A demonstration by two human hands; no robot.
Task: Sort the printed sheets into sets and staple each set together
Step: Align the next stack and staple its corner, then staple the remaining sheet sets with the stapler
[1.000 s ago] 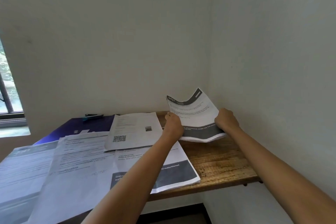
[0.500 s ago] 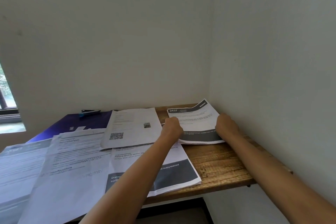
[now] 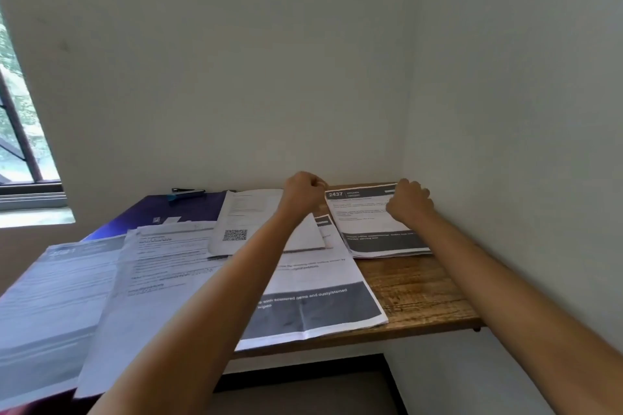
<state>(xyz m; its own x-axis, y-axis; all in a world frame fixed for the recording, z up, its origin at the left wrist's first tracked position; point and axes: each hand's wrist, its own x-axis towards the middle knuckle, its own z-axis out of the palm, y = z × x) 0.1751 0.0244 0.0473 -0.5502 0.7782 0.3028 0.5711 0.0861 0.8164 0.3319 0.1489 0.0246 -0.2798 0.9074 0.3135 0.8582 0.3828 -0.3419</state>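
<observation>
Edges want squaring: our right hand (image 3: 409,202) curls on the 2437 set (image 3: 377,229), left hand (image 3: 305,190) fists at its far-left corner, grips unclear.

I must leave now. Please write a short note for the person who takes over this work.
Left hand: fingers curled, at the far left corner of the 2437 set; grip unclear.
Right hand: rests on that set's far right corner, fingers curled.
The set lies flat in the table's right back corner.
Stapler lies at the back left, untouched; other sheets lie spread, unsorted.
Left to do: staple this set, sort and staple the rest.
</observation>
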